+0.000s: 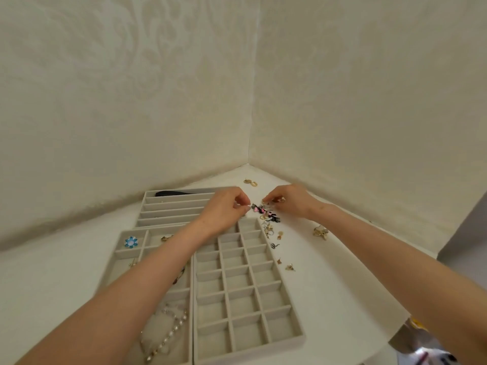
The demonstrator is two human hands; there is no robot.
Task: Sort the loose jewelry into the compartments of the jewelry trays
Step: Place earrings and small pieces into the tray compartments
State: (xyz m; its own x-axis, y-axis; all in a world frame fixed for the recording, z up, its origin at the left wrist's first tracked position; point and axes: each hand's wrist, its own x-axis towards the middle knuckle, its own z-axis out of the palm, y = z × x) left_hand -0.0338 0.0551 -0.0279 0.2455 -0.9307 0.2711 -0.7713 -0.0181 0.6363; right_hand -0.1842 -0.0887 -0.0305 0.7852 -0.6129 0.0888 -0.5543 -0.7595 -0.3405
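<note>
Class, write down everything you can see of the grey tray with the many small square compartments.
The grid tray is pale grey and looks velvet-lined, split by walls into three columns of small square compartments, all visibly empty. It lies flat on the table, its left side against the neighbouring tray. The left arm crosses over its far left corner, hiding it. Beside its far right edge lies loose jewelry.

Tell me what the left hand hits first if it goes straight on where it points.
The left hand would likely meet the loose jewelry pile first, just ahead of it; relative height is unclear.
</note>
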